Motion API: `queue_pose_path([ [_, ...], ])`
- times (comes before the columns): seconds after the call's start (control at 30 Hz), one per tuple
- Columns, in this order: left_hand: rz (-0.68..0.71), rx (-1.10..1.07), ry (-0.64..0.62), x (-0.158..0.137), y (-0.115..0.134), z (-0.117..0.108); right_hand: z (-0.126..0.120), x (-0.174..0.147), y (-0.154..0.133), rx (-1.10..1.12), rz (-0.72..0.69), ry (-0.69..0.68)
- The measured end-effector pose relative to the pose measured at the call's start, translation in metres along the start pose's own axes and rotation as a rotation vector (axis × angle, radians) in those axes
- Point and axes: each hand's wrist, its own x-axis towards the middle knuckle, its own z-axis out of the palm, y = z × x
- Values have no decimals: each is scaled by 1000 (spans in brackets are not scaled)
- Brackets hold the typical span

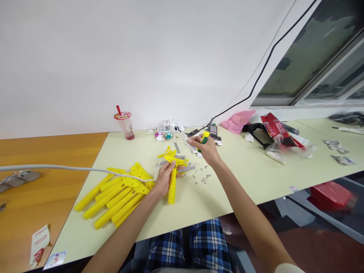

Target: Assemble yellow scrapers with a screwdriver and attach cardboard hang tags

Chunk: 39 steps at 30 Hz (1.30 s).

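Observation:
My left hand [164,179] is closed round a yellow T-shaped scraper handle [172,185], its wide head up and its grip toward me. Grey metal strips [186,169] lie beside and behind that head. In my right hand [209,150], raised over the table to the right, is a yellow-and-green screwdriver [204,137]; a dark part points away from me, and its tip is hard to make out. Small metal pieces [203,178], probably screws, are scattered between the hands. Left of my left hand lies a pile of similar yellow handles [113,201].
A white cable [71,167] crosses in front at the left. By the wall stand a cup with a red straw [125,127] and a power strip [167,126]. A pink bag [238,120] and a red package [278,131] lie at the right.

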Motion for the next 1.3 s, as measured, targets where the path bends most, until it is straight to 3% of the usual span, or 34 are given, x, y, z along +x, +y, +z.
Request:
queue_pose_path([
  [0.13,-32,37,-8,10,-4,8,1,-3,36,-134,130,-152],
  [0.27,-38,72,39,14,-8,5,2,-7,65,-129,187,-270],
  [0.43,-69,148,82,11,-9,1,5,-16,84,-55,215,-263],
  [0.87,-152,322,72,0,-5,8,3,-30,85,-82,213,-338],
  [1.17,-81,298,117,2,-3,5,2,-31,83,-5,187,-343],
  [1.3,2,229,181,4,4,3,2,-28,85,-13,167,-270],
])
